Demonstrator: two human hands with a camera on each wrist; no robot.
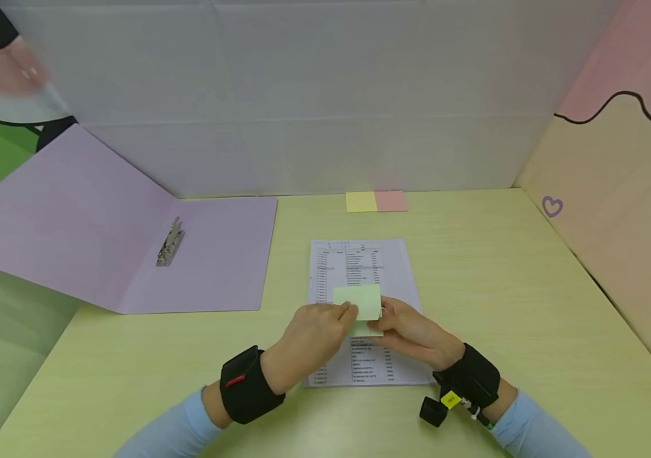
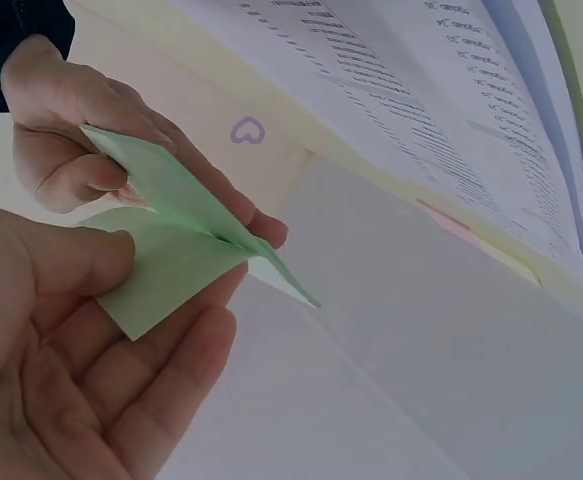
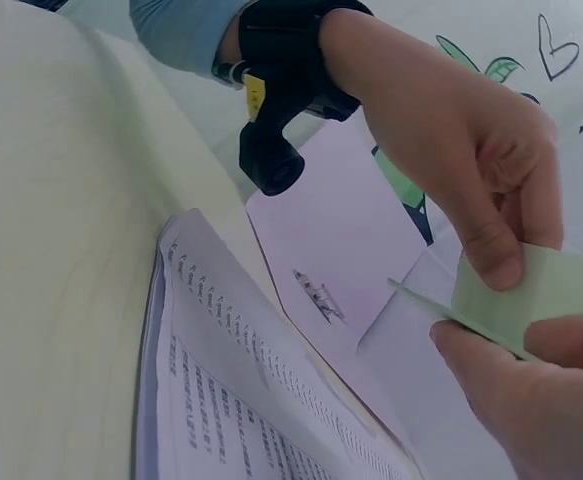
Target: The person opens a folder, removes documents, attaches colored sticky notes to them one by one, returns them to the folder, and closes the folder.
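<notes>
My left hand (image 1: 315,332) pinches a pale green sticky note (image 1: 361,298) between thumb and fingers. In my right hand (image 1: 419,336) is the green sticky note pad (image 1: 368,329), gripped at its side. The left wrist view has the note (image 2: 171,275) bent away from the pad (image 2: 176,185), the two still meeting along one edge. Both hands are raised over a stack of printed sheets (image 1: 396,270), whose middle they partly cover. From the right wrist view, the stack (image 3: 231,340) lies below the hands with its pages slightly curved.
To the left a purple folder (image 1: 219,254) lies spread open, its cover leaning up against the side wall. A metal clip (image 1: 170,243) is fixed near its fold. Yellow sticky notes (image 1: 361,202) and pink sticky notes (image 1: 391,201) sit side by side at the table's back edge.
</notes>
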